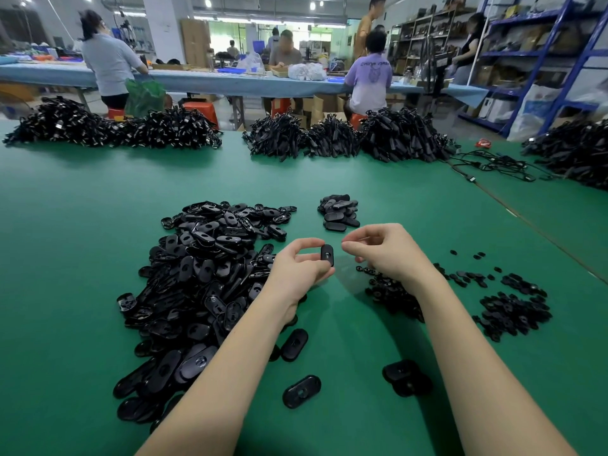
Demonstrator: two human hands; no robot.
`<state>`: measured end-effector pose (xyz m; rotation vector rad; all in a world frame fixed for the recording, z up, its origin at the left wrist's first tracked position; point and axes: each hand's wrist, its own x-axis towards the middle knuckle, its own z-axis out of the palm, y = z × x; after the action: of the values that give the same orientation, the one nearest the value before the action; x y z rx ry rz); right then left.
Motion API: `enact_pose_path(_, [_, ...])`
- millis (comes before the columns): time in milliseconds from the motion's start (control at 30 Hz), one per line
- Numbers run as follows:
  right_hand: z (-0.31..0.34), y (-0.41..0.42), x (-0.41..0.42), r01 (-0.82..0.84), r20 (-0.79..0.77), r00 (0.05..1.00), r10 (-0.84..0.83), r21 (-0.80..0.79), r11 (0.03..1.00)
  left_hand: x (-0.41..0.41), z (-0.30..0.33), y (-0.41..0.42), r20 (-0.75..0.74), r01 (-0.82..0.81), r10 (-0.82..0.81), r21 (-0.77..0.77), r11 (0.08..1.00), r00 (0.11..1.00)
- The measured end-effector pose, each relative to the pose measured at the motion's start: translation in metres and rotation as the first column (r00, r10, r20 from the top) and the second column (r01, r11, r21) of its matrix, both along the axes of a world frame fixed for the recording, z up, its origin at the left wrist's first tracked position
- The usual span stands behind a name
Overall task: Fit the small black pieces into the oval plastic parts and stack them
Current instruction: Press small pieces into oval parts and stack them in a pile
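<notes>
**One oval part held upright between two hands, piles all around**

The left hand (297,269) pinches one glossy black oval plastic part (327,255) between curled fingers and thumb, standing it on end above the green table mat (82,232). The right hand (383,250) hovers just beside it at 3 o'clock, fingertips drawn together; whether they hold a small piece cannot be told.

At 9 o'clock from the hands spreads one large heap of loose oval shells (204,278), shiny, smooth, each with a central slot, too many to count. At 12 o'clock sits one small neat stack of finished ovals (339,212). At 4 o'clock lie scattered small black flat pieces (513,311) in two rough clusters, partly under the right wrist. Near the forearms, at 6 o'clock, lie about four stray ovals (302,391) singly. Along the far table edge stand some five mounds of black cable bundles (401,136).
</notes>
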<state>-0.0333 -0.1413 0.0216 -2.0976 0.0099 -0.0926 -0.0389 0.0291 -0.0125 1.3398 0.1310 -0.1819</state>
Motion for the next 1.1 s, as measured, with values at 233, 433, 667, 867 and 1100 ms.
enact_pose_path(233, [-0.0014,0.0007,-0.0013,-0.094,-0.026,0.994,0.102,0.211,0.973,0.0,0.0009,0.0016,0.015,0.01,-0.01,-0.01,1.0,1.0])
enact_pose_path(433, [-0.0003,-0.0005,-0.0029,-0.139,-0.054,0.986,0.159,0.261,0.955,0.0005,0.0023,0.0024,0.023,0.018,-0.018,-0.03,0.999,1.0])
enact_pose_path(667, [-0.0002,-0.002,-0.0031,-0.136,-0.079,0.98,0.184,0.407,0.903,0.0005,0.0031,0.002,0.036,0.024,-0.022,-0.054,0.998,0.999])
enact_pose_path(867, [-0.0025,-0.003,-0.0018,-0.129,-0.081,0.98,0.179,0.424,0.897,-0.0001,0.0056,0.0028,0.052,0.027,-0.023,-0.075,0.997,0.998])
enact_pose_path(1100, [-0.0049,-0.0035,-0.0011,-0.145,-0.072,0.979,0.191,0.413,0.899,-0.0002,0.0064,0.0027,0.101,0.003,0.008,-0.104,0.995,0.995])
